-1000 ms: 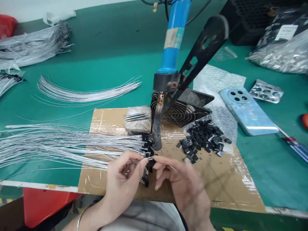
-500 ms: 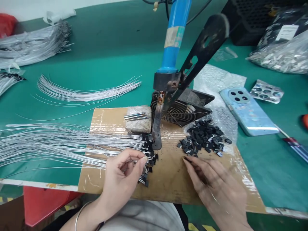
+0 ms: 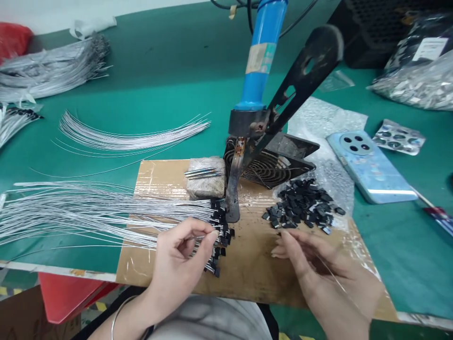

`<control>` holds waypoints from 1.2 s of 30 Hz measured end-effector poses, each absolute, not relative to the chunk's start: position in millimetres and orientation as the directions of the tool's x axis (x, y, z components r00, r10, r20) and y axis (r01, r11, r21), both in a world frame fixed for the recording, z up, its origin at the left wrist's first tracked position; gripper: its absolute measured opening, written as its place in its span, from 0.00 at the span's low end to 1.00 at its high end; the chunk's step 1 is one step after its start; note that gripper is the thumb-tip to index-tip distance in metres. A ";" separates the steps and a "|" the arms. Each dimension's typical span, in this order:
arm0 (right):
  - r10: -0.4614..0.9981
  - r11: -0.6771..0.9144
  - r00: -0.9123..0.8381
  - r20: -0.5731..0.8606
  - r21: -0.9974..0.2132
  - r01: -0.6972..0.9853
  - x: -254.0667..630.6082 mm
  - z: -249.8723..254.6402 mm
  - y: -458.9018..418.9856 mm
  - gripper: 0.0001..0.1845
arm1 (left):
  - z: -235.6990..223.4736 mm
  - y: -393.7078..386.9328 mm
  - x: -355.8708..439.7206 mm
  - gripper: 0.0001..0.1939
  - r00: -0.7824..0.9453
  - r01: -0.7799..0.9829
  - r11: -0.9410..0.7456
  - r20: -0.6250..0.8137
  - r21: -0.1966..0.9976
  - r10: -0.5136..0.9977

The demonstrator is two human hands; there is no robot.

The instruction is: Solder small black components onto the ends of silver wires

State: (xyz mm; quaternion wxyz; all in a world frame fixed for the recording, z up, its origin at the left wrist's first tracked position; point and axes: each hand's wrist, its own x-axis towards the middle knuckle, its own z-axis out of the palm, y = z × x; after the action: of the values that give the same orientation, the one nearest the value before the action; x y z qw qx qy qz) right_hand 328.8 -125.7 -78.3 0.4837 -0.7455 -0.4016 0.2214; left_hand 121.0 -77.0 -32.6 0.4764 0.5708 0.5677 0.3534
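My left hand (image 3: pixel 184 257) pinches thumb to forefinger over the bundle of thin white wires (image 3: pixel 88 205); what sits between the fingertips is too small to tell. Just past those fingertips, black connector ends (image 3: pixel 220 222) of the wires lie on the cardboard (image 3: pixel 247 264). At the front of a heap of small black pieces (image 3: pixel 300 203), my right hand (image 3: pixel 325 269) has its fingers bent in, with the thumb up front. A thin silvery wire (image 3: pixel 332 274) crosses that hand from the fingers toward the wrist. The tips of its fingers are partly hidden behind the thumb.
A blue-handled soldering iron (image 3: pixel 256 71) stands tilted on a black bracket, its dark tip down on the cardboard. Behind it lies a black fan (image 3: pixel 272 165). A grey block (image 3: pixel 205 182) carries metal sticks. A blue phone (image 3: pixel 371 165) lies at right, on bubble wrap (image 3: pixel 318 118).
My right hand has drawn a little right and turned, its thumb moving back from the front of the black heap. My left hand keeps its pinch in place. The view has shifted slightly.
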 end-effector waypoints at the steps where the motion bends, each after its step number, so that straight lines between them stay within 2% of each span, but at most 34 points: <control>1: 0.801 -0.220 0.598 0.014 -0.923 0.316 325.3 -74.1 -124.4 0.12 | -32.2 -76.4 121.0 0.06 0.106 0.318 0.101 -0.141 0.943 0.984; 4: 0.805 -0.208 0.588 -0.080 -0.966 0.154 316.6 -63.7 -118.9 0.10 | -30.7 -74.4 120.8 0.06 0.110 0.311 0.117 -0.158 0.943 0.981; 7: 0.844 -0.192 0.520 -0.131 -0.979 0.065 309.4 -59.1 -113.1 0.07 | -29.3 -73.1 120.6 0.07 0.125 0.301 0.122 -0.165 0.946 0.978; 11: 0.884 -0.143 0.451 -0.118 -0.989 0.021 300.8 -60.0 -106.4 0.03 | -30.1 -73.9 120.1 0.07 0.127 0.345 0.096 -0.148 0.934 0.981; 15: 0.912 -0.114 0.396 -0.107 -0.993 -0.006 295.0 -60.9 -101.8 0.04 | -31.7 -74.2 119.8 0.07 0.143 0.369 0.085 -0.147 0.926 0.979; 24: 0.874 -0.322 0.323 -0.364 -0.930 -0.175 279.5 -43.5 -96.4 0.04 | -26.4 -66.2 122.2 0.07 0.177 0.378 0.048 -0.123 0.924 0.977; 36: 0.932 -0.256 0.218 -0.288 -0.953 -0.162 275.4 -49.2 -92.0 0.03 | -19.3 -60.9 127.3 0.07 0.218 0.281 0.102 -0.167 0.954 0.961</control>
State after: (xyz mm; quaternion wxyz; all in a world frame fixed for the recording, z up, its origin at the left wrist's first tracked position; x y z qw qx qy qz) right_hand 275.4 -92.0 -49.2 0.5140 -0.5873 -0.3280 0.5322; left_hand 127.3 -60.9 -19.3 0.5177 0.5841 0.5319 0.3285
